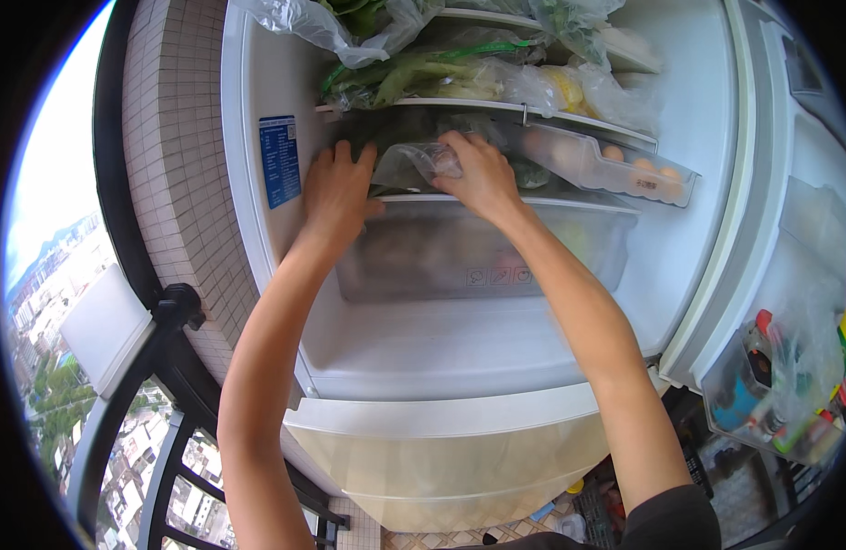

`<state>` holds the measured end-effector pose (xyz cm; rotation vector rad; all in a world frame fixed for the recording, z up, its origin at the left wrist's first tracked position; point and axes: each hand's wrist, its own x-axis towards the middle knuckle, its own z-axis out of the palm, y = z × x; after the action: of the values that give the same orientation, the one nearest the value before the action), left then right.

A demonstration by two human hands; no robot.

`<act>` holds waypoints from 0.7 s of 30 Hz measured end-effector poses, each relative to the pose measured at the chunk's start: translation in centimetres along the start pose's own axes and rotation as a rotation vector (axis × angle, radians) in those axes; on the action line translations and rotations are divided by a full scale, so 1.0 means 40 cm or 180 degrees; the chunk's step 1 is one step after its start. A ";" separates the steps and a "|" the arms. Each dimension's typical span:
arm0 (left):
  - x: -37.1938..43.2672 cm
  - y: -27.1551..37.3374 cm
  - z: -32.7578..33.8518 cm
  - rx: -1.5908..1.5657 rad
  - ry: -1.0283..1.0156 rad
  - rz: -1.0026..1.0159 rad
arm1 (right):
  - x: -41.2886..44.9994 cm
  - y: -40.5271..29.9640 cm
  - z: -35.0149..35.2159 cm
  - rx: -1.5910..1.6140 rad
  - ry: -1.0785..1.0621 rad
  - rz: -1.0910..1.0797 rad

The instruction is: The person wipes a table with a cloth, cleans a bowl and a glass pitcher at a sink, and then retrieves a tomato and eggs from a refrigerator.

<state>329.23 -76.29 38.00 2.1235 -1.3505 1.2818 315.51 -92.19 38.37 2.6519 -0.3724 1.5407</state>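
Observation:
My right hand (483, 177) pinches a clear plastic bag (413, 165) on the shelf above the crisper drawer. The bag's contents are hard to make out. At the left of the same shelf, my left hand (339, 189) has its fingers spread, beside the bag and near the fridge's side wall. I see nothing held in it. Below both hands sits the translucent crisper drawer (423, 258), with blurred produce inside. Dark greenery in plastic lies behind my hands, partly hidden in shade.
Bagged leafy vegetables (423, 79) fill the shelf above. An egg tray (615, 165) hangs at the right, holding several eggs. The open fridge door (760, 275) carries a bin of bottles and packets (773, 392). A black balcony railing (158, 454) runs along the left.

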 end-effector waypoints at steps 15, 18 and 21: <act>0.134 -0.070 0.013 -0.0560 -0.1027 0.0051 | -0.432 -0.050 -0.159 0.1224 0.0387 0.0293; 0.101 -0.010 0.016 -0.0298 -0.0537 -0.0105 | -0.507 0.020 -0.143 0.1113 0.0199 0.0633; 0.081 0.013 0.000 -0.0533 -0.0636 -0.0346 | -0.533 0.027 -0.132 0.0808 0.0321 0.0473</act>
<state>329.30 -78.36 40.54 2.2193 -1.3459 0.9015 300.68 -88.52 22.55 2.7708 -0.4010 1.8746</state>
